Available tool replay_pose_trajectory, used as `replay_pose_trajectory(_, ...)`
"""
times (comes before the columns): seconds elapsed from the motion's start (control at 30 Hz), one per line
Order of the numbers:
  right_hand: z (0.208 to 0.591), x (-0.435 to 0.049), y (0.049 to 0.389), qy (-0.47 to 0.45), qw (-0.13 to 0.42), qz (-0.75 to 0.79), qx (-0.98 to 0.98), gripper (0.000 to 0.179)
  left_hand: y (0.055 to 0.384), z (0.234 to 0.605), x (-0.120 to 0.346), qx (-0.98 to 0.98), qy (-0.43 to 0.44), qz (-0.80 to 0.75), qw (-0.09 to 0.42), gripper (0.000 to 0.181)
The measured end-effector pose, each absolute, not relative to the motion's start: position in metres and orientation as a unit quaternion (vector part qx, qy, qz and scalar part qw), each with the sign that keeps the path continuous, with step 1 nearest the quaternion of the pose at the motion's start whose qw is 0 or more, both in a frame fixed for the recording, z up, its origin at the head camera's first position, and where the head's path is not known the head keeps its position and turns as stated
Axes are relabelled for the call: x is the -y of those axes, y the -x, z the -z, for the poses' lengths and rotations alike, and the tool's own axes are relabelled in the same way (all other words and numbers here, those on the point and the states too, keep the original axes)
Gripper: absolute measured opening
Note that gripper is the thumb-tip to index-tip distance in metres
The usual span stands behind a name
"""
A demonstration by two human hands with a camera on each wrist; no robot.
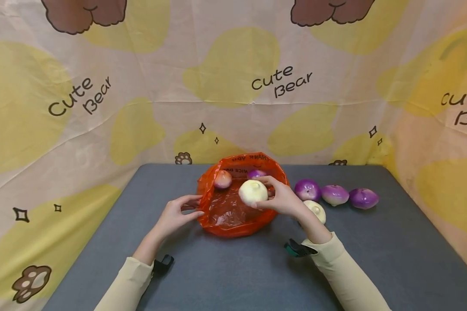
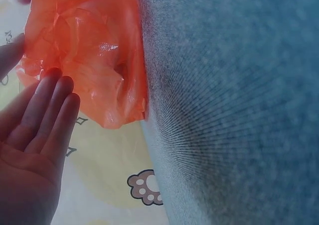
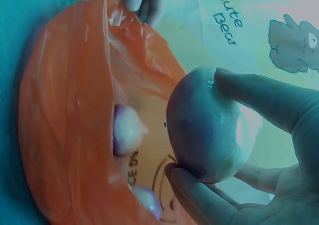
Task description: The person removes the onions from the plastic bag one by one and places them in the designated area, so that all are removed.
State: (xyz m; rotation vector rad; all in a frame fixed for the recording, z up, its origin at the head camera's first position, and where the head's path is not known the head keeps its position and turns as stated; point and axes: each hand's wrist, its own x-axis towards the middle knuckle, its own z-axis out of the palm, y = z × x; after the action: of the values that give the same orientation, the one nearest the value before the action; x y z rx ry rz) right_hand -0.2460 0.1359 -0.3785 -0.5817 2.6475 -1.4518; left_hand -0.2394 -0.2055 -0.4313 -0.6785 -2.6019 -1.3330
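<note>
My right hand (image 1: 282, 196) grips a round white onion (image 1: 253, 192) between thumb and fingers, over the mouth of a red plastic bag (image 1: 237, 231). In the right wrist view the onion (image 3: 204, 125) looks bluish, with the thumb on one side and fingertips on the other. Fairly straight fingers of my left hand (image 1: 175, 216) touch the bag's left side, thumb apart from them; the left wrist view shows them against the crinkled red film (image 2: 99, 51). Inside the bag lie a pinkish onion (image 1: 223, 179) and a purple onion (image 1: 256, 174), partly hidden by the right hand.
Right of the bag, three purple onions (image 1: 335, 195) form a row on the grey table (image 1: 233, 276). Another white onion (image 1: 315, 211) sits in front of them, partly behind my right wrist. A printed cloth (image 1: 225, 77) hangs behind the table and along its sides.
</note>
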Motion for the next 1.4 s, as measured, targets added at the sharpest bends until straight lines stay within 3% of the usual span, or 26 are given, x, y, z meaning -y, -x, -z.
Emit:
replay_pose_trajectory(0.2,0.375,-0.158,0.238,0.16,0.042,0.486,-0.858,0.076,0.24,0.432,0.205,0.865,0.227,0.443,0.066,0.046)
replay_pose_trajectory(0.77,0.37,-0.22,0.22,0.15,-0.021,0.453,-0.879,0.07,0.239,0.431,0.205,0.863,0.226,0.447,0.062,0.046)
replay_pose_trajectory(1.4,0.371,-0.279,0.208,0.082,-0.006,0.41,-0.908,0.079,0.239,0.43,0.206,0.866,0.229,0.44,0.065,0.048)
